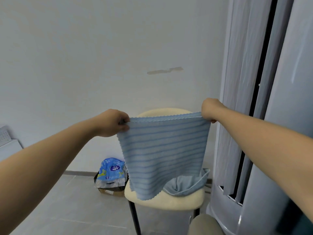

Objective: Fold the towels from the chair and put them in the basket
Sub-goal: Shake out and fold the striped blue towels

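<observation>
Blue-striped towel (164,150) hangs spread in the air over the cream chair (169,202), its lower edge down at the near part of the seat, just in front of a second, crumpled towel (184,185) lying on the seat. If one corner slips as the hands come together, the fold will likely go crooked. The hanging edge could also catch the crumpled towel and drag it off the seat. The left hand (113,123) and right hand (209,110) each pinch a top corner, fingers (123,128) curled tight on the cloth and pulling it taut between them. No basket is clearly in view.
</observation>
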Demonstrator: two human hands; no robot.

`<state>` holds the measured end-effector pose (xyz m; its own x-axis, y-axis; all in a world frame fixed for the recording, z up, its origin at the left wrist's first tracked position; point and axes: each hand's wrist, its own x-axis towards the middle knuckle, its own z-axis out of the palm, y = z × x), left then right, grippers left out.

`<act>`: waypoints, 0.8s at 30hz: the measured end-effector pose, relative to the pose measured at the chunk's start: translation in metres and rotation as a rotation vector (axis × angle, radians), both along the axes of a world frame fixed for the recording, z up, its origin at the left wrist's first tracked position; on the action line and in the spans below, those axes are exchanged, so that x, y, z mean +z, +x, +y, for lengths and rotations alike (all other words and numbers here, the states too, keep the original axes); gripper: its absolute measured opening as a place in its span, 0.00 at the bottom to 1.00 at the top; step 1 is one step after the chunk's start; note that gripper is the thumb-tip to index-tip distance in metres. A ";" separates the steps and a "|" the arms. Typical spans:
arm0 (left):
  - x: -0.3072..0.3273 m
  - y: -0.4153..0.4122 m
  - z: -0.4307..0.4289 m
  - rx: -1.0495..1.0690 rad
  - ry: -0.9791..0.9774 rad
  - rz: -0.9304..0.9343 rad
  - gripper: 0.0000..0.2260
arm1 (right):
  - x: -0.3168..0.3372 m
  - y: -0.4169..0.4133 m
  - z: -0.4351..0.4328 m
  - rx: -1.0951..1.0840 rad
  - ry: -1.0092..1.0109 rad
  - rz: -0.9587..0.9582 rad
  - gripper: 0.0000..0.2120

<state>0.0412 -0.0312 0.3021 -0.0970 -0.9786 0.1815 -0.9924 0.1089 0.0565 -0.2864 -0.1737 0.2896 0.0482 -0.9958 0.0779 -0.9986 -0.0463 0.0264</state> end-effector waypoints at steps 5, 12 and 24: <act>-0.008 0.013 -0.009 -0.011 -0.092 0.070 0.08 | -0.008 0.002 -0.012 0.086 0.041 0.154 0.05; -0.011 0.020 -0.013 0.008 -0.121 -0.093 0.19 | -0.026 0.000 -0.028 0.255 0.086 0.177 0.14; -0.021 0.010 -0.023 -0.024 -0.123 0.138 0.12 | -0.042 -0.006 -0.037 0.172 0.257 0.051 0.14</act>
<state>0.0513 -0.0546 0.2816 -0.0860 -0.9458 0.3133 -0.9733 0.1469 0.1764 -0.2928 -0.2110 0.2481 0.2155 -0.9593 -0.1824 -0.9731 -0.2266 0.0419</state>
